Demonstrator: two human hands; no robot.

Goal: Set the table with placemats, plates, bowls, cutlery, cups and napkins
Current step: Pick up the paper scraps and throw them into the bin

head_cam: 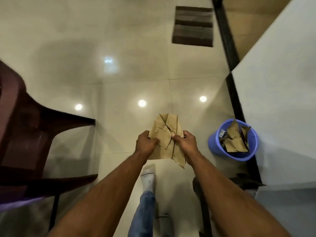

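Observation:
I hold a bunch of brown paper napkins (166, 132) out in front of me above the tiled floor. My left hand (145, 143) grips their left edge with curled fingers. My right hand (185, 141) pinches the creased sheets at the middle and right side. The napkins are folded and crumpled, and overlap one another. No table, plates, bowls, cutlery or cups are in view.
A blue bin (233, 141) with brown paper scraps inside stands on the floor to the right, against a white wall (277, 100). A dark brown plastic chair (22, 134) is at the left. A striped mat (193, 26) lies far ahead. My socked foot (148, 175) steps below the napkins.

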